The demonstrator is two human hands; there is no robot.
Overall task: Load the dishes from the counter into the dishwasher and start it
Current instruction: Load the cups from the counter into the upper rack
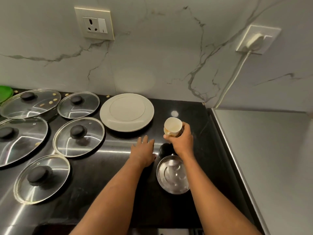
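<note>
My right hand (181,141) grips a small cream cup (172,126) and holds it tilted just above the black counter (105,173), its mouth turned toward me. My left hand (143,152) lies flat on the counter to the left of the cup, fingers straight. A cream plate (126,111) lies upside down near the wall. A steel lid (172,175) with a black knob (165,149) sits under my right forearm. Several glass lids with black knobs, one of them a glass lid (78,136) close to my left hand, cover the left of the counter.
A green plate (5,93) shows at the far left edge. The marble wall carries a socket (94,23) and a plugged white cord (237,65). The counter ends at a metal-trimmed edge (228,141) on the right, with a grey surface beyond.
</note>
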